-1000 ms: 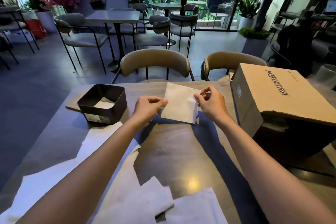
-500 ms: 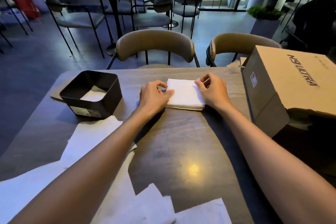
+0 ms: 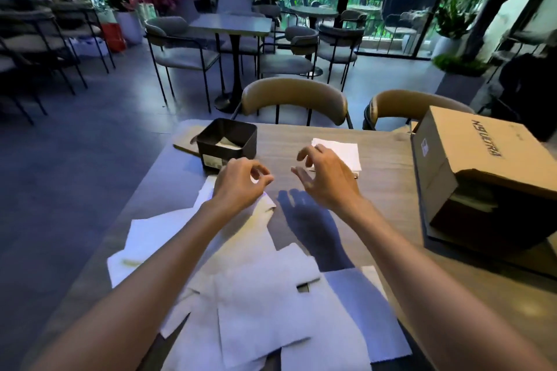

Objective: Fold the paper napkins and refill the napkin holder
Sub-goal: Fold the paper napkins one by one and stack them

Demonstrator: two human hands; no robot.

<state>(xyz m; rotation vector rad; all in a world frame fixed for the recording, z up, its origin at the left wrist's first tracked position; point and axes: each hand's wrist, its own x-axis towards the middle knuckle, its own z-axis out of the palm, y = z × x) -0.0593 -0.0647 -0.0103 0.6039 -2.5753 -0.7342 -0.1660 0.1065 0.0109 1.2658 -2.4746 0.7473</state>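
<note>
The small stack of folded white paper napkins (image 3: 343, 153) lies flat on the grey wood-grain table (image 3: 388, 199), just beyond the right hand (image 3: 327, 175), whose knuckles cover its near left corner. That hand hovers above the tabletop with fingers spread and loosely bent, holding nothing. The left hand (image 3: 241, 184) hangs beside it, a gap of bare table between them, thumb and forefinger curved toward each other; whether they pinch anything I cannot tell. It sits just in front of the black square napkin holder (image 3: 227, 141), a matte, straight-walled box, open at the top, with a white napkin lying low inside and a pale label on its near wall.

Below the forearms, loose unfolded white napkins (image 3: 265, 295) sprawl in overlapping sheets, thin and faintly textured, reaching the table's near edge, one crumpled corner lying just beneath the left wrist. To the right a brown cardboard box (image 3: 470, 153) with black lettering lies on its side, well apart from the hands. Bare table stretches between the stack and the box. Two tan curved-back chairs (image 3: 295, 99) stand against the far edge.
</note>
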